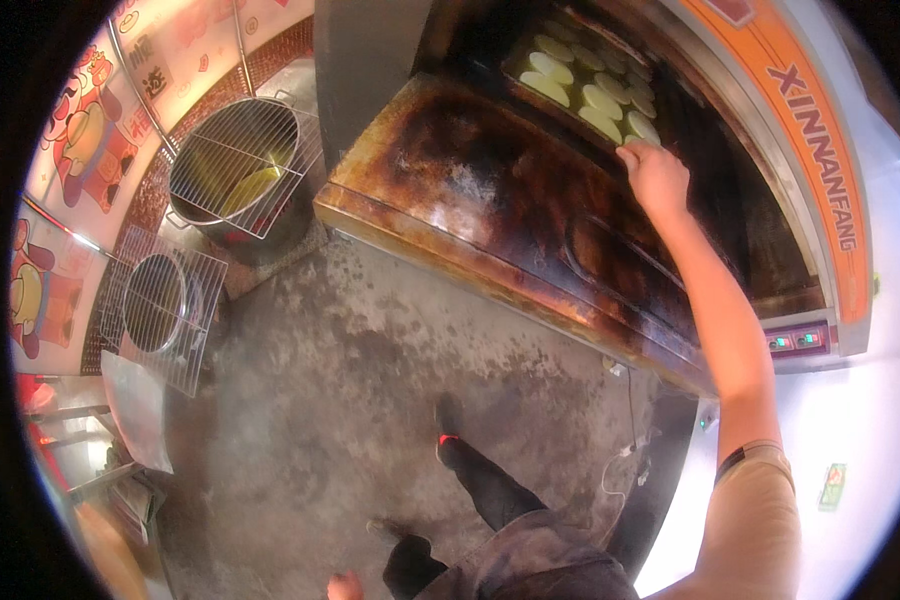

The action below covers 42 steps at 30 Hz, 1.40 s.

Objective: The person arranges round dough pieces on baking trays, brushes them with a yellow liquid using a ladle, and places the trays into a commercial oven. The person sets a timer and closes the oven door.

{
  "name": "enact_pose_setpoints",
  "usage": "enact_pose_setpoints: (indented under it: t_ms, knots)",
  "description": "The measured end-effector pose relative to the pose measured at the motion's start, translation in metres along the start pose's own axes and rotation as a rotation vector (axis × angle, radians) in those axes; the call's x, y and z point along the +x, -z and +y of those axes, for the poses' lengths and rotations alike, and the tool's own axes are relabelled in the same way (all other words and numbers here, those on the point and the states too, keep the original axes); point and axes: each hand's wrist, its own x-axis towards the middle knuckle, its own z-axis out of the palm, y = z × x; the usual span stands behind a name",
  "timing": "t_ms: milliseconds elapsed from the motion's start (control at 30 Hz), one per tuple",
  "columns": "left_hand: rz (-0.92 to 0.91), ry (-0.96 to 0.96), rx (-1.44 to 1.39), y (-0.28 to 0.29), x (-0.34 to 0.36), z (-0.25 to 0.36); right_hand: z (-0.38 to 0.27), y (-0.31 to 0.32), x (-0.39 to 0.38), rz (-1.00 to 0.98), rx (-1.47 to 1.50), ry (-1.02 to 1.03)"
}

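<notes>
My right arm stretches forward over the lowered oven door (440,190), which is browned and stained. At the oven's mouth my right hand (658,180) is closed, its fingertips pinched together beside the nearest pale dough round (642,127). Whether they grip that round or the tray's edge is hidden. Several flat, pale oval dough rounds (602,100) lie in rows inside the dark oven, glossy under its light. Only a bit of my left hand (344,587) shows at the lower edge, low beside my leg, away from the oven; its fingers cannot be made out.
To the left stands a large metal pot (235,160) with yellowish liquid, a wire rack (270,190) across its top. A smaller round pot (154,300) sits nearer under another wire rack (200,340). The oven's orange-trimmed hood (820,150) curves along the right, above a switch panel (798,341).
</notes>
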Motion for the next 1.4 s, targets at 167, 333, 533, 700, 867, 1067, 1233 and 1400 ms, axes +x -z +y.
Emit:
enact_pose_setpoints:
  t_ms: [167, 333, 533, 700, 867, 1067, 1233, 1400]
  knots:
    - [-0.346, 0.193, 0.036, -0.016, -0.015, -0.015, 0.025, -0.030, 0.042, -0.038, -0.028, -0.038]
    - [-0.211, 0.490, -0.690, -0.055, 0.003, 0.034, 0.034, -0.048, 0.079, -0.140, -0.049, -0.136]
    - [-0.217, 0.380, -0.854, -0.046, 0.014, 0.082, 0.039, -0.063, 0.100, -0.166, -0.069, -0.135]
    - [-0.203, 0.242, -0.806, 0.003, 0.017, 0.110, 0.032, -0.059, 0.097, -0.144, -0.039, -0.188]
    - [-0.223, 0.063, -0.634, 0.073, 0.025, 0.136, 0.024, 0.015, 0.020, 0.132, 0.231, -0.104]
    - [-0.327, -0.287, -0.278, 0.139, 0.044, 0.193, 0.021, 0.185, -0.267, -0.123, 0.509, -0.124]
    - [-0.379, -0.591, -0.009, 0.180, 0.044, 0.252, -0.031, 0.325, -0.590, -0.676, 0.504, -0.864]
    - [-0.354, -0.828, 0.243, 0.184, -0.012, 0.325, -0.181, 0.462, -0.878, -1.295, 0.540, -1.532]
